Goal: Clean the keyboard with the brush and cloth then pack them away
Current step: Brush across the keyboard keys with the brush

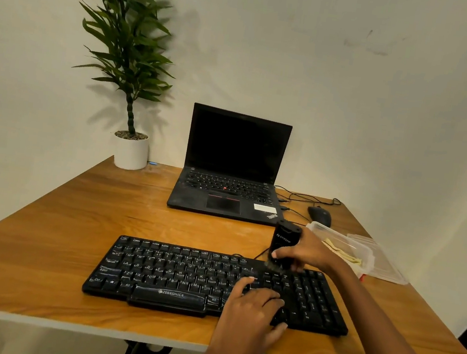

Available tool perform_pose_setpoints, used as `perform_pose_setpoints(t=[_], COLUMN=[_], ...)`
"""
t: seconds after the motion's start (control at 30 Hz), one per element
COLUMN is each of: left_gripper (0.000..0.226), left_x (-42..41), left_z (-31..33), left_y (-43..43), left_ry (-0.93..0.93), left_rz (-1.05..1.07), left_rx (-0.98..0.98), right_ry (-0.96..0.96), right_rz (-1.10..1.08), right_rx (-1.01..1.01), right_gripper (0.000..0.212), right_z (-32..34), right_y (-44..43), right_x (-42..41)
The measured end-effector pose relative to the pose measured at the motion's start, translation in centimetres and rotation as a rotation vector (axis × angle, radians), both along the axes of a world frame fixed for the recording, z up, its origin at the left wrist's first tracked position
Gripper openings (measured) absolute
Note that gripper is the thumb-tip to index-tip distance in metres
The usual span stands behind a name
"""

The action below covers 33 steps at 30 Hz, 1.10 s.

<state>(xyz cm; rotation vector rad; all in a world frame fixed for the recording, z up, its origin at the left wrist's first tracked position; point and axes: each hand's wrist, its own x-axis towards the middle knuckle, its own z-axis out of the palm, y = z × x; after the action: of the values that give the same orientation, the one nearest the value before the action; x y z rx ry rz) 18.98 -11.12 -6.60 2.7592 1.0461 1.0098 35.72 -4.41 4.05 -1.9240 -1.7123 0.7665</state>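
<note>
A black keyboard (pixel 177 276) lies near the front edge of the wooden table (pixel 73 215). My right hand (pixel 309 253) grips a black brush (pixel 285 240) held upright, its bristles touching the keys at the keyboard's upper right. My left hand (pixel 253 307) rests flat on the keys at the lower right, fingers spread, pressing the keyboard down. A pale yellow cloth (pixel 344 252) lies inside a clear plastic container (pixel 364 253) to the right of the brush.
An open black laptop (pixel 231 170) stands at the back centre. A black mouse (pixel 319 215) with cables lies to its right. A clear lid (pixel 384 263) sits beside the container. A potted plant (pixel 130 150) occupies the back left corner.
</note>
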Motion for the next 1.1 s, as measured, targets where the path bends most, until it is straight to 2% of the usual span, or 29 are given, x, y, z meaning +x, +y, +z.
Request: perform_pose_setpoints(t=[0.1, 0.27, 0.37, 0.6, 0.77, 0.9, 1.0, 1.1], left_gripper=[0.037, 0.033, 0.032, 0.037, 0.048, 0.061, 0.072, 0.074], left_x=[0.0, 0.0, -0.1, -0.3, -4.5, -11.9, -16.5, -19.9], left_z=[0.0, 0.0, -0.1, 0.2, 1.0, 0.7, 0.6, 1.6], left_y=[0.0, 0.0, 0.2, 0.1, 1.2, 3.5, 4.7, 5.7], left_ry=[-0.009, -0.015, -0.014, -0.009, -0.094, 0.000, 0.069, -0.042], left_rz=[0.004, 0.008, 0.019, 0.029, 0.095, 0.170, 0.203, 0.272], left_rx=[0.018, 0.059, 0.098, 0.130, 0.152, 0.173, 0.157, 0.093], right_ry=[-0.060, -0.080, -0.104, 0.003, 0.253, 0.201, 0.317, 0.514], right_rz=[-0.189, -0.384, -0.336, -0.288, -0.459, -0.289, -0.372, -0.406], right_rx=[0.086, 0.176, 0.097, -0.014, 0.228, 0.097, 0.214, 0.309], right_gripper=[0.031, 0.021, 0.024, 0.019, 0.016, 0.012, 0.015, 0.018], right_z=[-0.6, -1.2, -1.0, 0.0, 0.1, -1.3, -1.0, -0.1], right_y=[-1.0, -3.7, -6.4, -11.0, -9.7, -9.0, -8.6, -7.6], right_x=[0.1, -1.1, -1.8, -1.4, -2.9, -4.6, -4.0, -3.7])
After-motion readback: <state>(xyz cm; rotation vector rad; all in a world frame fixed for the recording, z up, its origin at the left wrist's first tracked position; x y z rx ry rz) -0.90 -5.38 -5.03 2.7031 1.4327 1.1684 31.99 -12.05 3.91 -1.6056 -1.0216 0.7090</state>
